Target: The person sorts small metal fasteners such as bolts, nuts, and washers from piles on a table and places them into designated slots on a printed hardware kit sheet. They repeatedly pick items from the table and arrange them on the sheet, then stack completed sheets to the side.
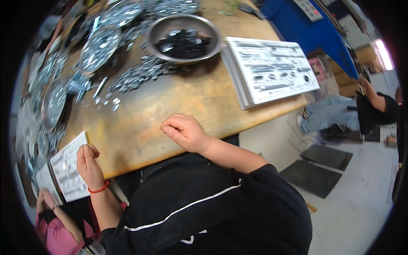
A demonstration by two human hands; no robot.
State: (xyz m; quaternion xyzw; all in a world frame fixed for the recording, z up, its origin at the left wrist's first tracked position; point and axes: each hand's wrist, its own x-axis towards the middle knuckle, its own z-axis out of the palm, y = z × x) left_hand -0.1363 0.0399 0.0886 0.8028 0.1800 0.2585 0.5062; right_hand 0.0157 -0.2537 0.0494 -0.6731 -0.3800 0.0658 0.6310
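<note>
My left hand (88,165), with a red cord at the wrist, is closed in a pinch beside a white printed board (70,172) at the table's left edge. Whatever is between its fingertips, if anything, is too small to make out. Fingers curled and thumb pressed against them, my right hand (187,132) is held over the front of the wooden table (140,112). Its palm is hidden, so anything inside cannot be seen. Beyond it lies a heap of small shiny metal pieces (138,75). A steel bowl (214,36) behind the heap holds dark pieces.
A stack of white printed boards (276,70) lies at the right of the table. More metal dishes (80,61) with shiny parts crowd the far left. A person in pink (59,236) is at lower left; another in jeans (333,114) is at right. Dark panels (312,176) lie on the floor.
</note>
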